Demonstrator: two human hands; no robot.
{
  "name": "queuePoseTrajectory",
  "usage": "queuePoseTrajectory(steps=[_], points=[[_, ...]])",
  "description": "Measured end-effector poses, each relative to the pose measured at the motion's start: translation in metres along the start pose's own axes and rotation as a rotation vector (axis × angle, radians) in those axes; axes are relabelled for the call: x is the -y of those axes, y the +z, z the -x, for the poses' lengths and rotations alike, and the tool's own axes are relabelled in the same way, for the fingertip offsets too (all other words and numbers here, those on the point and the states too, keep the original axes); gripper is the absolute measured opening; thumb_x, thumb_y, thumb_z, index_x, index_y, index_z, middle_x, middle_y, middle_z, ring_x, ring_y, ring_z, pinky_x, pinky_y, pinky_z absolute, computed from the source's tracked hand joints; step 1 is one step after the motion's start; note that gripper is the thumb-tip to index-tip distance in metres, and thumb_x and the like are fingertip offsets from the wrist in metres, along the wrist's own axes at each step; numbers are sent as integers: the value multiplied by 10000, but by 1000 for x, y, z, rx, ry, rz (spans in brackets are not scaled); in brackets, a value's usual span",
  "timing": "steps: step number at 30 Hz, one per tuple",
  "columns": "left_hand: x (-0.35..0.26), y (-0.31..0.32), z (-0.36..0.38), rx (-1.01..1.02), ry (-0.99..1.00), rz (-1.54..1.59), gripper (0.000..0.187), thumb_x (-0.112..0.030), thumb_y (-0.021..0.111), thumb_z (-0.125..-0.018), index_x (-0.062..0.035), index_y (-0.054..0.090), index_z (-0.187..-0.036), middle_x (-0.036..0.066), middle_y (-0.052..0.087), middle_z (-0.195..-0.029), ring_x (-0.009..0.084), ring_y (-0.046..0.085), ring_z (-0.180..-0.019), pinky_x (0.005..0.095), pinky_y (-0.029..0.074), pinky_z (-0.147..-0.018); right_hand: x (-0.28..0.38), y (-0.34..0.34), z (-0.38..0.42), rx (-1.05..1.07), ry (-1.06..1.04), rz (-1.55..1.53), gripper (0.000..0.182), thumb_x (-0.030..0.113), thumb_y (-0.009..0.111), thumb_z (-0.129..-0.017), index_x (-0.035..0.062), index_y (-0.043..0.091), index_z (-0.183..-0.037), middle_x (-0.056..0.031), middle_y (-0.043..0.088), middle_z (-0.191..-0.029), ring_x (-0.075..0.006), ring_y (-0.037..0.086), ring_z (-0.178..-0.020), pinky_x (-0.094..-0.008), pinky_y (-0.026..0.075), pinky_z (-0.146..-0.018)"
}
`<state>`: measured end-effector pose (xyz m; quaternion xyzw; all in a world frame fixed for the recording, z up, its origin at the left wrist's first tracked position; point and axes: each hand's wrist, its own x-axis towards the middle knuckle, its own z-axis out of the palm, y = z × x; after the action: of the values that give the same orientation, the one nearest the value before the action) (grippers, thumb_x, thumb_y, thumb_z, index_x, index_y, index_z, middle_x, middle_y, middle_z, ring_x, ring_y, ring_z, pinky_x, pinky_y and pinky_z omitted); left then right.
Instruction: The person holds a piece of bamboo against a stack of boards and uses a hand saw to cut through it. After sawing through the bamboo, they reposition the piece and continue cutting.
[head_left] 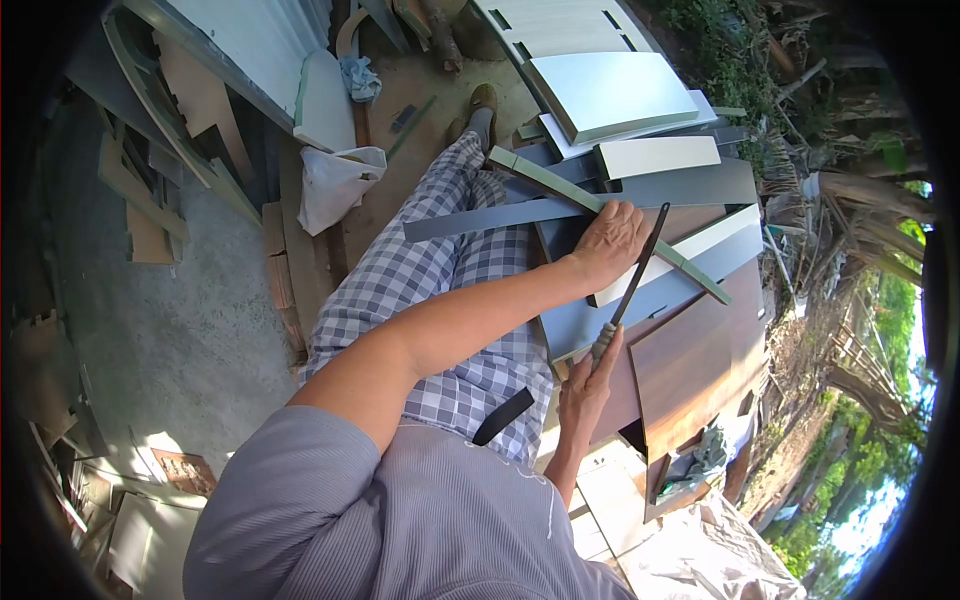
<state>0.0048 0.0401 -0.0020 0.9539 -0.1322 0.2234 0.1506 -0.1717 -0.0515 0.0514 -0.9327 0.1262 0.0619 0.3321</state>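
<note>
My left hand (612,243) is closed over a narrow green-edged strip of board (545,178), which lies diagonally across a pile of panels. Below it, my right hand (583,392) grips the wrapped handle of a narrow saw blade (636,277), dark and long, with a hole near its tip. The blade points up and away, crossing over the strip in this view just beside my left hand. Under the strip lie a white strip (690,246) and a blue-grey panel (610,318). A long grey strip (480,217) reaches from the pile over my checked trousers.
White panels (610,85) are stacked at the far end of the work surface. A brown board (690,365) lies at the near right. On the floor to the left stand a white bag (335,185) and leaning board offcuts (195,95). Plants and branches border the right.
</note>
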Motion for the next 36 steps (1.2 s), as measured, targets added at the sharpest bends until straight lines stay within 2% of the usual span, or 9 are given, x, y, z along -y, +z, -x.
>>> queuePoseTrajectory(steps=[3, 4, 11, 13, 20, 24, 27, 29, 36], points=[[-1, -1, 0, 2, -11, 5, 115, -111, 537, -789, -81, 558, -898, 54, 490, -812, 194, 468, -853, 338, 323, -825, -1, 7, -19, -31, -82, 116, 552, 171, 400, -992, 255, 223, -1508, -172, 624, -883, -189, 552, -608, -361, 467, -566], [-1, -2, 0, 0, -8, 3, 113, -112, 538, -788, -82, 556, -895, 55, 491, -816, 195, 469, -857, 337, 324, -827, 21, 0, -28, 54, 31, 83, 574, 142, 389, -983, 243, 190, -1511, -255, 601, -1175, -434, 643, -902, -466, 474, -760], [1, -2, 0, -16, -15, 8, 114, -114, 537, -789, -89, 555, -899, 60, 505, -833, 197, 481, -873, 335, 333, -836, 33, -1, -80, 59, 93, -52, 575, 142, 391, -984, 244, 188, -1513, -267, 627, -1097, -425, 648, -898, -457, 470, -750], [-1, -1, -1, -10, -15, 15, 112, -116, 537, -790, -91, 555, -897, 60, 509, -836, 196, 483, -873, 337, 335, -836, 0, 8, -71, -47, -100, -24, 557, 160, 391, -1002, 274, 207, -1515, -62, 543, -754, -118, 482, -557, -290, 425, -500], [-2, 1, -2, 72, -4, 5, 152, -158, 522, -822, -89, 585, -941, 54, 543, -873, 195, 493, -909, 346, 325, -847, 0, -3, 8, 57, 115, 3, 557, 177, 380, -997, 243, 190, -1516, -178, 624, -894, -187, 553, -615, -338, 470, -584], [-1, 0, -3, 55, -9, 8, 119, -143, 531, -810, -95, 566, -913, 58, 534, -870, 198, 493, -902, 343, 335, -833, 1, 4, -10, -2, -25, 26, 555, 168, 378, -995, 243, 197, -1514, -184, 623, -868, -200, 564, -611, -355, 486, -601], [-1, 0, -1, 28, -19, 28, 112, -126, 540, -797, -94, 553, -904, 63, 519, -864, 201, 491, -899, 338, 341, -827, 4, 8, -52, -125, -218, 116, 567, 154, 382, -990, 255, 196, -1516, -132, 600, -776, -170, 535, -559, -331, 473, -550], [-1, -1, -1, 13, -18, 18, 115, -125, 540, -796, -93, 552, -905, 63, 518, -865, 202, 491, -903, 340, 341, -829, 10, 4, -80, -18, -55, -95, 589, 145, 393, -984, 274, 187, -1520, -61, 550, -715, -117, 480, -515, -282, 419, -471], [2, 1, 0, -26, 5, 72, 130, -108, 541, -786, -81, 544, -913, 73, 518, -867, 216, 497, -909, 354, 349, -839, 7, 3, -96, -15, -61, -203, 585, 155, 406, -989, 278, 193, -1520, -1, 470, -669, -58, 395, -490, -221, 339, -422]])
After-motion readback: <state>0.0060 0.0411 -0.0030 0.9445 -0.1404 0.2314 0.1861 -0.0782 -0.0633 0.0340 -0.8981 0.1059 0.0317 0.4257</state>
